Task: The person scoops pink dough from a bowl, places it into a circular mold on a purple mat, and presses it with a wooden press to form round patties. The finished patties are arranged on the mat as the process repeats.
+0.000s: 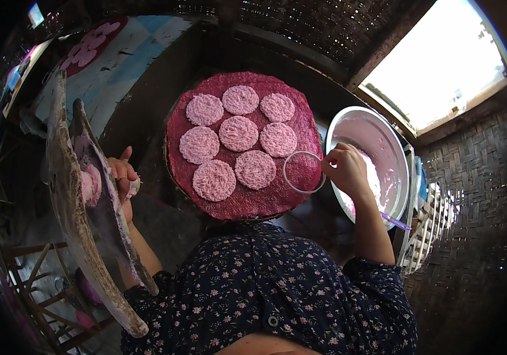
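Observation:
My right hand (348, 171) pinches a thin white ring (286, 171) at its right side. The ring rests on or just above the right front edge of a round, dark pink tray (301, 100). On the tray are several flat pink rounds of squiggly dough strands (238, 134). At the left, my left hand (122, 178) has its fingers curled at a wooden press (67, 177) of two long, dough-smeared boards. A pink lump (91, 184) shows between the boards. The press partly covers that hand and forearm.
A metal basin (395, 171) with pale pink dough stands right of the tray, a purple handle (395, 221) at its rim. Behind it are a bright window (437, 59) and a woven wall (472, 148). A wooden rack (46, 290) is at lower left.

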`<act>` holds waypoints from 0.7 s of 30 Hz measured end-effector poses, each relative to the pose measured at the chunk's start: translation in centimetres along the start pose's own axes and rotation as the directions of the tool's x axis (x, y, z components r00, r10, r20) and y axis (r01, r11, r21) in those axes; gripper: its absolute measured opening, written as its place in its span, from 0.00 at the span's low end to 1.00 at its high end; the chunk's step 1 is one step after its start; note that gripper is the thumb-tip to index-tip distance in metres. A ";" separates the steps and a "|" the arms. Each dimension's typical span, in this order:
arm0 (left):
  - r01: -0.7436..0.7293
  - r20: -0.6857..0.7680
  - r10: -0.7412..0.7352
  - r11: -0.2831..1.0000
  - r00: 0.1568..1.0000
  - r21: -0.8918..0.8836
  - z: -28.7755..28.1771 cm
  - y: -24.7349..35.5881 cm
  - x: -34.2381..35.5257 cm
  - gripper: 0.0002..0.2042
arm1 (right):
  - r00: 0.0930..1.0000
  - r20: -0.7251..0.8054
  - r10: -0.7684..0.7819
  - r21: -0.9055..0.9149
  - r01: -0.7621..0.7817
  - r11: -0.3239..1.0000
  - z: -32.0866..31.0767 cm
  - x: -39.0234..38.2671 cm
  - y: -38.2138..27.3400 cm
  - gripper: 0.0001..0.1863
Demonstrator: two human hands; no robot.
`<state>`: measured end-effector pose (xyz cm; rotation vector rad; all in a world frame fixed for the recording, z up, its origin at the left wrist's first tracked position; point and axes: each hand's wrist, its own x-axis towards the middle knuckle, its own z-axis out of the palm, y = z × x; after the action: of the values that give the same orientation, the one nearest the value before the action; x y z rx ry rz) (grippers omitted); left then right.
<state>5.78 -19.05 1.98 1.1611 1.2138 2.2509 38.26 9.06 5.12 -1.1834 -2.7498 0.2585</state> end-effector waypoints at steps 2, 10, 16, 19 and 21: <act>0.018 0.025 -0.018 1.000 1.000 -0.008 0.0 -0.4 0.1 0.12 | 1.000 -0.006 -0.011 -0.002 0.011 1.000 0.8 -0.2 0.2 0.08; -0.035 0.179 0.014 0.993 0.984 0.115 1.0 -0.6 1.0 0.12 | 0.999 0.015 0.039 0.047 -0.040 0.998 1.2 -0.2 -0.5 0.09; 0.469 -0.233 -0.415 0.840 0.879 0.272 8.1 -1.0 2.4 0.23 | 0.994 -0.006 -0.105 0.548 0.091 0.831 -2.3 -2.6 -3.4 0.22; -0.227 0.188 0.130 0.653 0.974 0.722 13.3 -3.1 3.4 0.20 | 0.891 0.172 -0.420 0.965 -0.066 0.254 -2.2 -4.8 -6.2 0.45; -0.355 0.352 0.110 0.529 0.930 0.771 16.0 -4.4 4.3 0.17 | 0.853 0.394 -0.343 0.893 -0.443 -0.075 -2.2 -6.1 -6.9 0.53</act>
<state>15.40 -5.23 5.41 1.9796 2.2135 1.5204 37.95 0.14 8.34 -0.6244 -1.5245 2.4806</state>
